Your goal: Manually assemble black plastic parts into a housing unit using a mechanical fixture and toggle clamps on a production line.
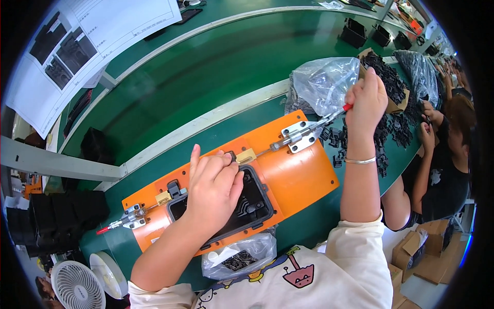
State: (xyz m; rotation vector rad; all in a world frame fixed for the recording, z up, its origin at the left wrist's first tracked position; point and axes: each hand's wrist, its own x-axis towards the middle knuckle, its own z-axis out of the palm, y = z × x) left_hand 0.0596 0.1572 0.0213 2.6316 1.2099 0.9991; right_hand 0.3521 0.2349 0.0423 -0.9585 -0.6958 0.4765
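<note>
My right hand [366, 100] is closed around the red handle [348, 107] of a metal toggle clamp [296, 138], whose rod runs to a brass block [245, 156]. My left hand [213, 185] is bent over a black plastic box [257, 198] set in an orange fixture plate [303, 183]. Its fingertips press a small black clip [232, 155] at the box's far rim, beside the brass block; my fingers hide part of it. Another black clip [176, 188] stands at the rim farther left, by a second brass block [163, 198] and clamp [133, 216].
Black clips [383, 131] lie heaped at the right, near a clear plastic bag [327, 85]. A bag of small metal parts [239, 260] rests at the front edge. Stacked black boxes [67, 216] and a white fan [77, 286] stand left. A co-worker [442, 154] sits at right.
</note>
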